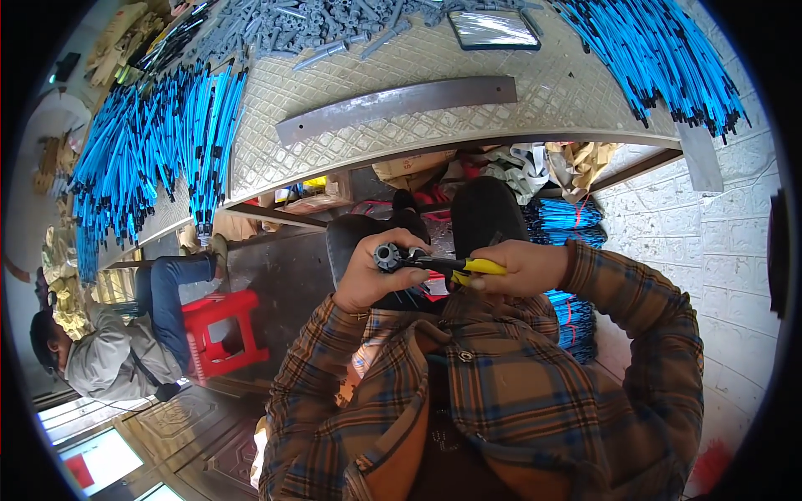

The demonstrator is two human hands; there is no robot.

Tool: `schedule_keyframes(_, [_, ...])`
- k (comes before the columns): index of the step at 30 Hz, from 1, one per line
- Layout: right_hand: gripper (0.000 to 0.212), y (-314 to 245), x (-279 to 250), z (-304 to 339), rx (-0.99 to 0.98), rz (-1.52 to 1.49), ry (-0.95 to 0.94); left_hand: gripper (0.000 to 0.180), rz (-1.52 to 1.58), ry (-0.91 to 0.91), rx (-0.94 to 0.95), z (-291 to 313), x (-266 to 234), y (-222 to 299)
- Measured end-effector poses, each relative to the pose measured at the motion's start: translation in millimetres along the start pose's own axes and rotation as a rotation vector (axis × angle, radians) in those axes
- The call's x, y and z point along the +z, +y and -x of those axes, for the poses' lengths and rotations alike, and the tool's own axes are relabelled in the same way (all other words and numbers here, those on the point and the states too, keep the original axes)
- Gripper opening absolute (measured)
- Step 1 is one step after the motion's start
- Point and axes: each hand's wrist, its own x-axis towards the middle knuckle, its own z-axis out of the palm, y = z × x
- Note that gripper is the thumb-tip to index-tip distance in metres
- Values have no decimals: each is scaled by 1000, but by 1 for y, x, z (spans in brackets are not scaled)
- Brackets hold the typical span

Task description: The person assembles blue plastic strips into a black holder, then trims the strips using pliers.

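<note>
My left hand [373, 272] is closed around a small bunch of grey plastic fittings, with the round open end of one grey plastic fitting [387, 257] pointing up. Yellow-handled pliers [486, 266] are gripped in my right hand [528, 265]. Their dark jaws reach left to the fingers of my left hand, beside the fittings. What the jaws touch is too small to tell. Both hands are held over my lap, below the table's near edge.
A curved grey metal strip [401, 103] lies on the patterned table [576, 104]. Behind it are a heap of grey plastic fittings [317, 25] and a black tray [494, 30] of thin silvery pieces. Blue rods [656, 58] with black ends lie right. A person [113, 355] sits left near a red stool [224, 332].
</note>
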Motion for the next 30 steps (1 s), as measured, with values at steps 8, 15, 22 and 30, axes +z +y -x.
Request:
schedule_keyframes(8, [30,-9,9,2,-63,173,108,27,-64,20,10,2,0,-3])
schedule_keyframes(15, [35,-25,5,5,23,330,145,21,-65,5,24,1,-3,-6])
schedule_keyframes(22, [35,-44,-9,3,-13,531,189,21,-84,69,33,-3,-2,-4])
schedule_keyframes(30, [37,-56,-2,-1,66,837,221,32,-161,121,35,3,-8,-19])
